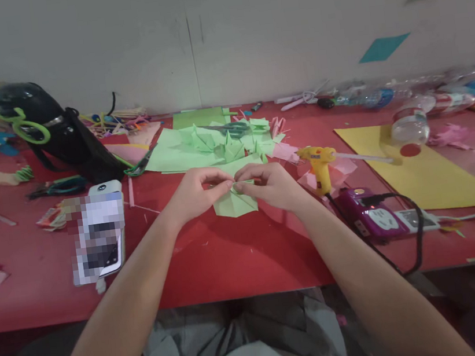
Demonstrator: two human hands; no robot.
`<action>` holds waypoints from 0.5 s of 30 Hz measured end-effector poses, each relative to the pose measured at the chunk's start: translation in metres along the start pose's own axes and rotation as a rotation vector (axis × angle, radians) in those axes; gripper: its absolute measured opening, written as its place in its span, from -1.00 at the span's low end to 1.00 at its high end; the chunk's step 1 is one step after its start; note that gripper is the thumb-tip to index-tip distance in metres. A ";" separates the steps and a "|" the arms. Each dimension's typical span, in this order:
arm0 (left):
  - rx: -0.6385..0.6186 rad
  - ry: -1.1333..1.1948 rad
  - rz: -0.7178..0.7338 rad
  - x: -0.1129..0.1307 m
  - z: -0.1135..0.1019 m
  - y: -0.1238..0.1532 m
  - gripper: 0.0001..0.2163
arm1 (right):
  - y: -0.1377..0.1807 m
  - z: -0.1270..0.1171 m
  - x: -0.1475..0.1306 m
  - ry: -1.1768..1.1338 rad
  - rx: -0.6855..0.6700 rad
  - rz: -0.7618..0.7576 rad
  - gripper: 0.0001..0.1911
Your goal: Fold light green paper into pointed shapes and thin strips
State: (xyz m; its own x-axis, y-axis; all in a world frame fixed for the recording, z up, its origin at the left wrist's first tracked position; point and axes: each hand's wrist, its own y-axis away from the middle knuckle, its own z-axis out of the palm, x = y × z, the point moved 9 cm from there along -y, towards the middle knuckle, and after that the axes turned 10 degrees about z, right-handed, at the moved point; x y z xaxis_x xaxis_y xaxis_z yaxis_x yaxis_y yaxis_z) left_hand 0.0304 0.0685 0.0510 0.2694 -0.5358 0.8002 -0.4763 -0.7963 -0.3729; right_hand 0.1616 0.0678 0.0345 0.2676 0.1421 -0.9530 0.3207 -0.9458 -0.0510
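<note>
Green paper [236, 204], between left hand [194, 195] and right hand [277, 185]

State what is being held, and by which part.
The left hand and right hand both hold green paper, pinched in the fingertips near its folded far edge.

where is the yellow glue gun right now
In the head view, the yellow glue gun is right of the right hand, between it and the yellow sheet, just beyond the purple socket block.
</note>
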 end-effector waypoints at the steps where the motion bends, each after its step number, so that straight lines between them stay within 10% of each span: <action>1: 0.006 0.000 -0.009 -0.001 0.000 0.000 -0.85 | 0.000 0.001 0.000 0.004 0.001 0.004 -0.79; 15: 0.286 0.191 -0.064 -0.016 -0.010 0.002 -0.73 | 0.014 -0.005 -0.029 0.273 0.286 -0.374 -0.88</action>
State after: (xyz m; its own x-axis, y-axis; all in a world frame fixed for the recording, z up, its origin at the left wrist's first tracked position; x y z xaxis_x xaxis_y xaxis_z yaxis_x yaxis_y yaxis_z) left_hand 0.0168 0.0785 0.0425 0.1170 -0.4416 0.8896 -0.2027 -0.8875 -0.4139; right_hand 0.1632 0.0519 0.0630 0.4215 0.5189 -0.7437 0.1894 -0.8524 -0.4873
